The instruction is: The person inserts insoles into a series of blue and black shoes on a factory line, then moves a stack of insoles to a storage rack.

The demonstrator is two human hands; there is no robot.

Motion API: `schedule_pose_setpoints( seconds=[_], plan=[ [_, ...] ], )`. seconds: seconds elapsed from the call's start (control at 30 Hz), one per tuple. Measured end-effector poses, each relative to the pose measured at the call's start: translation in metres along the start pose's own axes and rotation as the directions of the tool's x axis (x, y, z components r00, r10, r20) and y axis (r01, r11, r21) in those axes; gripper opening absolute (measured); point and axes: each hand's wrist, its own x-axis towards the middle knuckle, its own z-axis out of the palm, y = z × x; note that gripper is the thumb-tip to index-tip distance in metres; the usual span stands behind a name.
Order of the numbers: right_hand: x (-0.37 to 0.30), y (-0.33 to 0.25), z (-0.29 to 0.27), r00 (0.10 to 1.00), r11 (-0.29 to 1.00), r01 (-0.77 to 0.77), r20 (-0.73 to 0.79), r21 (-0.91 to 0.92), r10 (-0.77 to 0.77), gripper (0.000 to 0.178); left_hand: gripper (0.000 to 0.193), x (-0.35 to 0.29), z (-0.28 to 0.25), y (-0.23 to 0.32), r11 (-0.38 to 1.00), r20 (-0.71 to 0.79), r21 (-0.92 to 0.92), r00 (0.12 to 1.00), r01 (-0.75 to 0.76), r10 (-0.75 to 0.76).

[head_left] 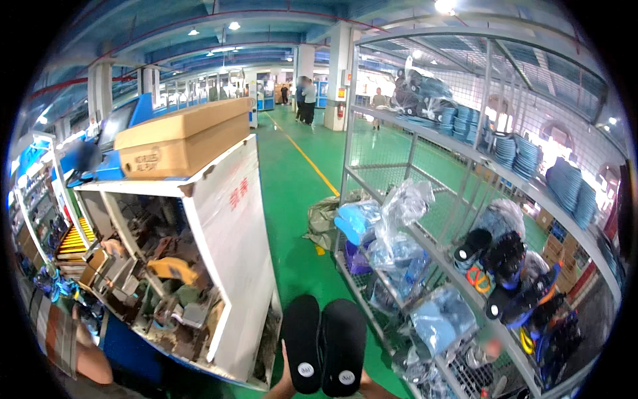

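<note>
Two black soles sit side by side at the near centre, each with a round white sticker at its near end. The left hand [286,382] is partly curled at the outer edge of the left sole [302,336], thumb along its side; the right hand [373,388] grips the right sole [343,339] at its near outer edge — most fingers are hidden beneath. Left stands a white cabinet [229,219] bearing a brown box [206,143]; right, a metal rack [435,236] holds bagged goods — beyond lies green floor [282,179].
</note>
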Motion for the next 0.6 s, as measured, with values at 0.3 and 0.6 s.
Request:
schedule_pose_setpoints(
  seconds=[0.3,0.6],
  plan=[
    [0.296,-0.233,0.036,0.976,0.931,0.170,0.188,-0.324,-0.113,0.086,0.040,0.279,0.221,0.128,0.769,0.164,0.487,0.908,-0.415,0.386],
    [0.452,-0.503,0.083,0.944,0.766,0.330,0.193,-0.551,-0.267,0.093,0.073,0.471,0.520,0.197,0.614,0.537,0.649,0.842,-0.449,0.049]
  ],
)
